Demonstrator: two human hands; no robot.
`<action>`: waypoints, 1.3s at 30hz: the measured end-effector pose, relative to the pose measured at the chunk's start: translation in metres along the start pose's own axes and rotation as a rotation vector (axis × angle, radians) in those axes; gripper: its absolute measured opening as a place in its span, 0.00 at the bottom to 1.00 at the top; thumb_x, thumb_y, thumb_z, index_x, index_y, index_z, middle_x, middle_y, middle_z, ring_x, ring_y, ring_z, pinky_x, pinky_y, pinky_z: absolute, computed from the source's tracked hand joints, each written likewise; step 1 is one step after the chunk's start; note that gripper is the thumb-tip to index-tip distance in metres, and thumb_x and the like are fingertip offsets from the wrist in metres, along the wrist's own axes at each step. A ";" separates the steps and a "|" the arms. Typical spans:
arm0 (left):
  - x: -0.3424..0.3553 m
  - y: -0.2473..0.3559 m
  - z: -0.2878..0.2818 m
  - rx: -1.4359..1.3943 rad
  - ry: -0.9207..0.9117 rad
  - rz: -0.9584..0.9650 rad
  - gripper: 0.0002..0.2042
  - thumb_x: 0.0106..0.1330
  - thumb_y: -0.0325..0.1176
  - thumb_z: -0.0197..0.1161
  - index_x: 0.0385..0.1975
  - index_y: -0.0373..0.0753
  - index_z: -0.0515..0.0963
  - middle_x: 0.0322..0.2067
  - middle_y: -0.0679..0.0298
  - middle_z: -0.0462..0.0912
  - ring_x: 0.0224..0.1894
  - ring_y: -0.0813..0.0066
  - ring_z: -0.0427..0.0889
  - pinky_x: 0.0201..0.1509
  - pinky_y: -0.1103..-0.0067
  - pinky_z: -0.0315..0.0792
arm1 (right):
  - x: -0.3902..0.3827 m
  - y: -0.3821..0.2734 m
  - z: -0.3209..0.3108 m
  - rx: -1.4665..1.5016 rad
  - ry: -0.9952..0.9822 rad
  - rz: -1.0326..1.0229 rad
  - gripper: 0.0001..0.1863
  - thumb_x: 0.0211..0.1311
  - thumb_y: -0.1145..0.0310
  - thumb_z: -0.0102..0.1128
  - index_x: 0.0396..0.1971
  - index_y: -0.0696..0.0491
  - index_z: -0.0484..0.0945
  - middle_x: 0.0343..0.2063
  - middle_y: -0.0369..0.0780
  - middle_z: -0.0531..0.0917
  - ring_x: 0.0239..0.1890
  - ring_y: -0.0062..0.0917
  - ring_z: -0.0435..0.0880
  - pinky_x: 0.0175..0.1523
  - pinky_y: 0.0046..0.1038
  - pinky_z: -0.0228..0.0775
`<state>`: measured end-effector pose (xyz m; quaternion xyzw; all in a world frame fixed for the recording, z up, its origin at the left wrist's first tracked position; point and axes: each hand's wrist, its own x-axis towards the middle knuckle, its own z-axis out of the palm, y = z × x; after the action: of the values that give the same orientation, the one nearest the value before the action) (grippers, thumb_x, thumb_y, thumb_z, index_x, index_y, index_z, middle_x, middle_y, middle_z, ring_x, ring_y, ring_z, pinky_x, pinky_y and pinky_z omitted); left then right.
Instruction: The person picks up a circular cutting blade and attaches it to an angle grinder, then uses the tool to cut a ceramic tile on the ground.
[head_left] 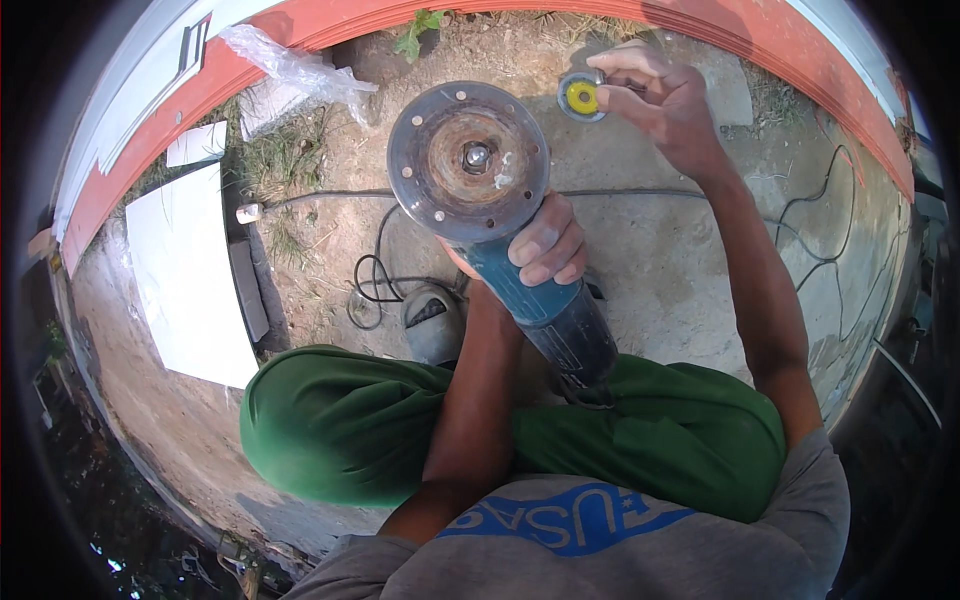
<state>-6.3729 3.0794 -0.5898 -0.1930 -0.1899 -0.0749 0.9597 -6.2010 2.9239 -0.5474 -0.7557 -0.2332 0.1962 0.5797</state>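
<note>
An angle grinder (540,290) with a blue-green and black body stands tilted over my lap, its head raised away from me. My left hand (550,240) is wrapped round the body just below the head, fingers closed. At the head a wide round metal disc (425,170) faces up, with small holes near its rim, a rusty brown middle and a bare spindle (477,156) at its centre. Farther off to the right, my right hand (650,95) pinches a small grey-rimmed disc (578,99) with a yellow face and a dark middle between thumb and fingers.
A large white panel (185,275) lies at the left, near crumpled clear plastic (300,70). A black cable (640,191) crosses the concrete behind the grinder and loops at the right. My grey shoe (433,325) shows beside my green trousers. An orange-red wall base (350,18) curves along the back.
</note>
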 end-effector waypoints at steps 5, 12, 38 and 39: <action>-0.002 -0.006 0.010 0.044 0.113 0.062 0.23 0.77 0.49 0.57 0.59 0.36 0.69 0.29 0.65 0.83 0.26 0.71 0.86 0.37 0.69 0.80 | -0.002 -0.122 0.039 -0.106 -0.211 -0.334 0.19 0.62 0.83 0.69 0.54 0.61 0.85 0.45 0.40 0.85 0.41 0.20 0.82 0.50 0.23 0.77; -0.002 -0.005 0.019 0.022 0.160 0.123 0.34 0.71 0.62 0.49 0.63 0.38 0.68 0.28 0.62 0.80 0.25 0.69 0.82 0.37 0.68 0.77 | -0.003 -0.137 0.058 -0.358 -0.346 -0.539 0.21 0.53 0.83 0.71 0.50 0.58 0.86 0.41 0.45 0.84 0.35 0.27 0.82 0.38 0.27 0.76; -0.019 0.005 0.017 0.100 0.483 0.409 0.47 0.66 0.78 0.41 0.68 0.39 0.70 0.40 0.53 0.81 0.34 0.61 0.80 0.41 0.63 0.77 | -0.006 -0.160 0.062 -0.516 -0.352 -0.476 0.29 0.49 0.68 0.84 0.54 0.52 0.86 0.45 0.46 0.86 0.40 0.36 0.88 0.42 0.34 0.79; -0.021 0.005 0.015 0.109 0.530 0.445 0.47 0.66 0.78 0.41 0.68 0.39 0.70 0.40 0.53 0.81 0.34 0.60 0.80 0.42 0.63 0.77 | -0.006 -0.159 0.061 -0.625 -0.355 -0.533 0.29 0.49 0.67 0.83 0.54 0.52 0.86 0.47 0.46 0.86 0.42 0.37 0.88 0.43 0.35 0.79</action>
<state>-6.3962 3.0911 -0.5868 -0.1520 0.1088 0.0990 0.9774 -6.2602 3.0032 -0.4084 -0.7627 -0.5639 0.0869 0.3046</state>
